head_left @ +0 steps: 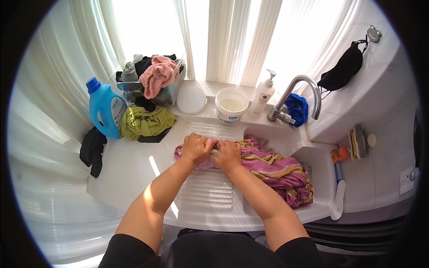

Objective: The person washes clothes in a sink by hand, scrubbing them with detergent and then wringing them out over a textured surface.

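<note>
I am watching from far away, and I am taking the meeting place of the left hand (198, 148) and the right hand (228, 155) as the centre of my clock. Nearest, at 6 o'clock, the ribbed washboard (205, 194) is looking smooth, so loose fabric could be sliding on it. At 4 o'clock a white-handled brush (338, 201) is resting by the sink basin (326, 174); a swinging fold could be knocking it down.

The pink-and-yellow striped cloth (272, 167) is lying from under the hands toward 4 o'clock, with its larger part in the basin. Both hands are clutching its bunched end; how firmly, I cannot tell. I am worrying that the lower part, probably heavy with water, could be dragging the bunch out of the fingers, because suds (263, 145) are making things slippery.

Farther, at 10 o'clock, a lime-green garment (147, 122) is lying against the blue detergent jug (105, 111), where splashes could be reaching it. At 1 o'clock an open white tub (232, 102) is standing; a sudden jerk could be tipping it.
</note>
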`<state>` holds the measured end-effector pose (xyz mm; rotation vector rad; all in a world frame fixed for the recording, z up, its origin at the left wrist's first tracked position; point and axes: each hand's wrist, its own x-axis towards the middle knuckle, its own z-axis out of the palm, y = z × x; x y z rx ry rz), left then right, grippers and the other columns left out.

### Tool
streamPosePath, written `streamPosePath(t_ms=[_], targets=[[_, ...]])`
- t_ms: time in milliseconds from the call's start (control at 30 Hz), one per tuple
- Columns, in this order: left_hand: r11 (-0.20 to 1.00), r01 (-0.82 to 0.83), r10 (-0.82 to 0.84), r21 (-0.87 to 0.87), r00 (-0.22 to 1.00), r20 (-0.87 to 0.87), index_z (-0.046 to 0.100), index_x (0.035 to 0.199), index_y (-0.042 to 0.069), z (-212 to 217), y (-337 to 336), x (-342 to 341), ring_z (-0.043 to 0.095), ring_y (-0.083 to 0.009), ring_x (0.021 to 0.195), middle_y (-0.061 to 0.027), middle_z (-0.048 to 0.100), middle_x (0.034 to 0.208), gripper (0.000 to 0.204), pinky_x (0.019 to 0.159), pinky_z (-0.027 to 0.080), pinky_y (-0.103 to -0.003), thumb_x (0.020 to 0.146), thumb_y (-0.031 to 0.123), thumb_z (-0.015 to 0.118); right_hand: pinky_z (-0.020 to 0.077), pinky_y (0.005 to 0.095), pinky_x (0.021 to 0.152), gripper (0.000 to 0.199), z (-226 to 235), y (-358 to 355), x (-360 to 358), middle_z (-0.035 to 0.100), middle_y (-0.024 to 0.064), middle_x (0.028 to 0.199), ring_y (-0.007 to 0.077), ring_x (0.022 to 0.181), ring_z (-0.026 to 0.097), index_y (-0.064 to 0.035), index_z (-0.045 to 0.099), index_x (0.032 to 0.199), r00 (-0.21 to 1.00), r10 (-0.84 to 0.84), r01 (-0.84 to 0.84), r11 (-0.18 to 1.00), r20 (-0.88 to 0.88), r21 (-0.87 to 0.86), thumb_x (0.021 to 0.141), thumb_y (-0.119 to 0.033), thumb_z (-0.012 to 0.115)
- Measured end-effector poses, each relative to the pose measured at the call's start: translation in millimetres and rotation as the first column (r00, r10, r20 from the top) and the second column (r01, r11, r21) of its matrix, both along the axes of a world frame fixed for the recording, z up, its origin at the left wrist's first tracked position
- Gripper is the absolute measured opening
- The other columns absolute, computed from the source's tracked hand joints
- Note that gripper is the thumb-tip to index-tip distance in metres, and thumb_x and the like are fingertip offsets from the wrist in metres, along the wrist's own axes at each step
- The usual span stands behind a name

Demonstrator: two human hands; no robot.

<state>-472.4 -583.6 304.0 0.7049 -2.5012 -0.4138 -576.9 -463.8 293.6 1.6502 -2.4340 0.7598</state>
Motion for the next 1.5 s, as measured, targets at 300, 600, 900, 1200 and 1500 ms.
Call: streamPosePath(t_ms=[300,600,900,1200,1500], targets=[[0.911,0.41,-0.413,-0.05,0.904,-0.108,0.061,0.091,0.006,24.7,86.2,99.2,0.056,-0.0329,0.089,-0.0104,0.058,0.086,0.043,0.093,0.035,-0.052,0.082,0.049,0.064,0.0389,0.0378,0.081,0.069,39.7,104.7,19.2,0.059,0.0059,0.083,0.0248,0.079,0.058,-0.0085,0.065,0.113,0.841,0.541,-0.537,0.832,-0.009,-0.142,0.065,-0.056,0.075],[0.996,-0.026,0.006,-0.086,0.975,-0.221,0.064,0.069,0.006,-16.1,27.7,23.5,0.057,-0.0339,0.079,-0.0121,0.063,0.08,0.023,0.069,0.047,-0.043,0.082,0.025,0.067,0.0432,0.0458,0.074,0.029,4.0,34.1,10.6,0.06,0.0123,0.082,0.0328,0.083,0.057,-0.0078,0.066,0.08,0.991,0.048,-0.023,0.981,0.126,-0.194,0.078,-0.037,0.068],[0.976,0.208,-0.216,-0.07,0.966,-0.138,0.058,0.109,0.004,36.7,156.3,114.5,0.053,-0.0377,0.098,-0.0142,0.058,0.104,0.056,0.091,0.035,-0.051,0.076,0.049,0.07,0.0245,0.0602,0.103,0.071,1.6,151.7,57.5,0.044,0.0131,0.127,0.0334,0.118,0.043,-0.0141,0.05,0.126,0.933,0.347,-0.359,0.921,-0.099,-0.151,0.072,-0.056,0.069],[0.965,-0.213,0.216,-0.152,0.976,0.0,0.071,0.095,0.012,11.3,20.6,9.2,0.061,-0.0334,0.095,-0.0119,0.069,0.094,0.037,0.083,0.042,-0.055,0.086,0.045,0.06,0.0377,0.0495,0.088,0.048,15.1,8.6,10.8,0.06,0.0109,0.099,0.0335,0.099,0.054,-0.008,0.06,0.105,0.991,0.062,-0.07,0.995,0.116,0.066,0.075,-0.045,0.068],[0.995,0.103,-0.102,-0.001,0.99,-0.099,0.065,0.098,0.006,-1.7,127.5,102.3,0.055,-0.0376,0.097,-0.0143,0.059,0.096,0.045,0.091,0.035,-0.052,0.081,0.047,0.067,0.0311,0.0519,0.094,0.064,0.4,108.8,50.5,0.054,0.0083,0.097,0.0263,0.096,0.052,-0.0122,0.06,0.114,0.911,0.379,-0.408,0.888,-0.164,-0.214,0.069,-0.056,0.067]])
